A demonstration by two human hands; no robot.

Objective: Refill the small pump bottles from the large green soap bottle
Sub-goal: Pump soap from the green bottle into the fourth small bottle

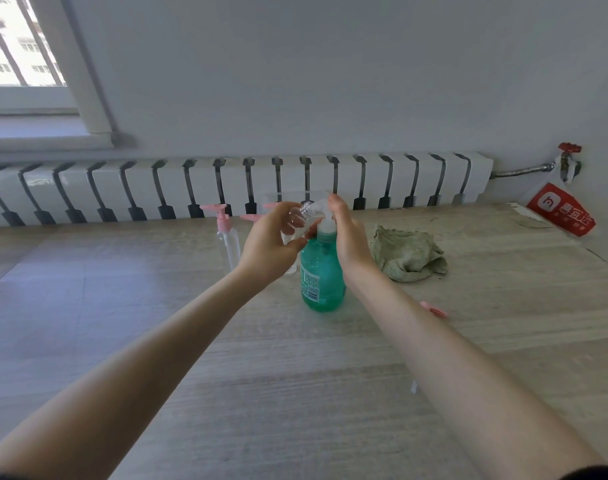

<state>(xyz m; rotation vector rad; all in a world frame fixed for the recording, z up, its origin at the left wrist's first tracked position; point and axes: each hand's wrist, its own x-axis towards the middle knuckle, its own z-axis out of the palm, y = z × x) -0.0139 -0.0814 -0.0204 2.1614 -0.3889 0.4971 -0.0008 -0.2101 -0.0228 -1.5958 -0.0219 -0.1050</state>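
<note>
On a wooden table, the left hand grips a small clear bottle, uncapped and tilted with its neck at the spout of the large green soap bottle. The right hand presses the green bottle's pump with fairly straight fingers. Filling looks only just begun: the clear bottle seems near empty, its loose pink pump lies near the right forearm, and another pink-capped bottle waits behind.

We see a teal-green soap bottle with a white pump, a clear small bottle topped pink, a mottled grey-green cloth, a pale wood-grain surface, and a red bag.
</note>
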